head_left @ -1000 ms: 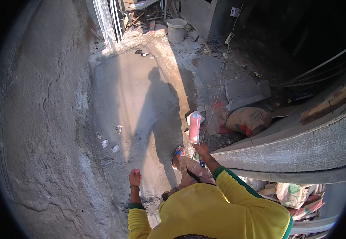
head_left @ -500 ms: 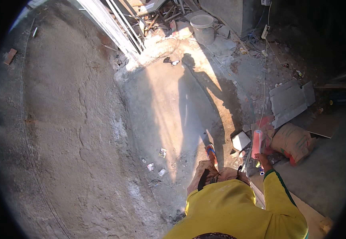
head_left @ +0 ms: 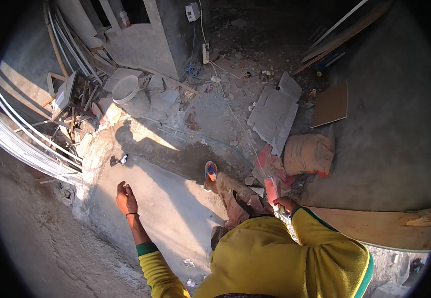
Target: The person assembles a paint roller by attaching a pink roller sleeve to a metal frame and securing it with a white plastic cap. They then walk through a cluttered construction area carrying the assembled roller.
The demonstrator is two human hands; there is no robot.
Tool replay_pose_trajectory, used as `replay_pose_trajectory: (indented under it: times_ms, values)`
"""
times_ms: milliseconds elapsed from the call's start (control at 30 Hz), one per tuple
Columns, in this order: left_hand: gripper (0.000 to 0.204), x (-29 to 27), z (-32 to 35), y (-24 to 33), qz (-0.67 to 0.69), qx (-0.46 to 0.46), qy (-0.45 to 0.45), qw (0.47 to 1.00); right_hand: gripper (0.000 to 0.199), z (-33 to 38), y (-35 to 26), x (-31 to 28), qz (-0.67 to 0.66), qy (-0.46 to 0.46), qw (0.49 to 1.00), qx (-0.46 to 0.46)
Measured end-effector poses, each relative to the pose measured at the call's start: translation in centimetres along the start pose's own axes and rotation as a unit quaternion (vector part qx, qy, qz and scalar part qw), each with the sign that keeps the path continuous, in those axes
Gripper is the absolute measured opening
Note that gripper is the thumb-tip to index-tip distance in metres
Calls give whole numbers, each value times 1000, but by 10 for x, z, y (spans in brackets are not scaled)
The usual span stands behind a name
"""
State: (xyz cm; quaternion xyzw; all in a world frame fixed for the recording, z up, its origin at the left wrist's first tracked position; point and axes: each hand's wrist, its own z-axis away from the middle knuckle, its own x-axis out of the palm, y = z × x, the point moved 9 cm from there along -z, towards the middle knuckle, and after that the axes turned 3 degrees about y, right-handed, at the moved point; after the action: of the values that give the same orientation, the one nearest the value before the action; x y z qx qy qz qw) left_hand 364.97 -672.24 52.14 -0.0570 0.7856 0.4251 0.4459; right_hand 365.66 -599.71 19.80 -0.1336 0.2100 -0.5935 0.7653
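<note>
My right hand (head_left: 286, 203) is closed round the handle of a paint roller (head_left: 272, 189) with a pinkish-red sleeve, held out beside my right thigh. Part of the handle is hidden by my fingers. My left hand (head_left: 127, 200) reaches forward on the left, above the concrete floor (head_left: 163, 198). Its fingers are loosely extended, and I see nothing in them. A small black-and-white object (head_left: 118, 160) lies on the floor beyond that hand.
A brown sack (head_left: 309, 155) and a broken grey sheet (head_left: 276, 114) lie on the right. A cable (head_left: 229, 104) crosses the floor. Far left are a bucket (head_left: 125, 89), scrap wood (head_left: 71, 107) and long white strips (head_left: 32, 149). A wooden board (head_left: 369, 226) lies right.
My view and body have turned to the right. My left hand and forearm have come into view. The paint roller stays in my right hand.
</note>
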Motion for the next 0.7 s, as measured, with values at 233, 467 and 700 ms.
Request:
replay_pose_trajectory:
  times_ms: [233,467,700]
  values:
    - [33,293,-84,97,-99,89,-310,941,22,-84,-98,61,-91,86,992,34]
    - [40,400,-163,188,-94,162,-406,895,27,-88,-313,83,-109,5,994,0]
    - [56,494,-298,278,-80,201,-417,883,19,-93,-505,91,-189,22,972,-135]
